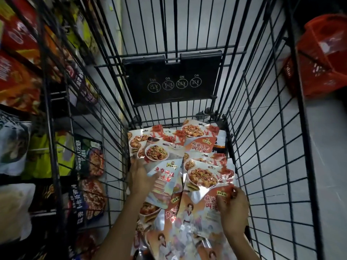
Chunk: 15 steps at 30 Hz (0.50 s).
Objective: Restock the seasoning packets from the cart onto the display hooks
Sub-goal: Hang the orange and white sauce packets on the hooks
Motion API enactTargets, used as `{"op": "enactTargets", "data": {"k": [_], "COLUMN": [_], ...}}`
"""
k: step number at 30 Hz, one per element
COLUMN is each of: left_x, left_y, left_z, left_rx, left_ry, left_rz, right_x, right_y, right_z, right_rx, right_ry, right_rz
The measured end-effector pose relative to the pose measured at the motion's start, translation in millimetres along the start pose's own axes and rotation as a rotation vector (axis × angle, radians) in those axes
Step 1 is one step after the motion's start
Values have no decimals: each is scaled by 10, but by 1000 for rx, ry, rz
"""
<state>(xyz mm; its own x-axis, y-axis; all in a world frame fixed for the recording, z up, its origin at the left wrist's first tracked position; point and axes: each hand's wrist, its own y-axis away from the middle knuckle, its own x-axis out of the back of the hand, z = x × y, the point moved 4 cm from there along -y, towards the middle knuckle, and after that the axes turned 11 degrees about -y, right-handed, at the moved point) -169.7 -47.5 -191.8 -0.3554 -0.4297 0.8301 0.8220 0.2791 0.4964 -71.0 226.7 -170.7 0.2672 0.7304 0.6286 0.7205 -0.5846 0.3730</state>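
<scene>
Though heaped loosely and overlapping, all flat on the floor of the wire cart point(262, 166): seasoning packets point(197, 147), glossy, long axes mostly near-to-far, a few fanned slantwise, hang-holes toward the far end.

Right hand point(232, 209): near right of the heap, fingers curled over the right edge of the topmost red-banded packet point(202, 177), pinching it about midway along. Body of that packet to the left of the grip; hang-hole end on the far side of it.

Left hand point(140, 177): left side of the heap, fingers fairly straight, laid flat on the pale packet point(165, 184), thumb across its face. Pressing only, not clamped.

Hanging stock point(90, 158): outside the left cart wall, nearer the left hand. Hooks themselves not made out.

Judged next: lift by the right-hand pinch, carry leftward over the wall, hang-hole end leading; probably a regrip nearer the top edge first.
</scene>
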Motion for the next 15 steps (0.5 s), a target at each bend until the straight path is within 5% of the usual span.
{"op": "enactTargets", "data": {"k": [8,15], "left_x": [82,-4], "left_y": [-189,-144], "left_z": [112,23], "left_rx": [156,233], "left_ry": [20,200], "left_rz": [31,-104], "right_x": [-40,-106], "right_y": [-56,-33], "right_z": [37,62], "right_rx": [-141,-194], "right_ry": [-155,-89], "right_rz": [12,-59]}}
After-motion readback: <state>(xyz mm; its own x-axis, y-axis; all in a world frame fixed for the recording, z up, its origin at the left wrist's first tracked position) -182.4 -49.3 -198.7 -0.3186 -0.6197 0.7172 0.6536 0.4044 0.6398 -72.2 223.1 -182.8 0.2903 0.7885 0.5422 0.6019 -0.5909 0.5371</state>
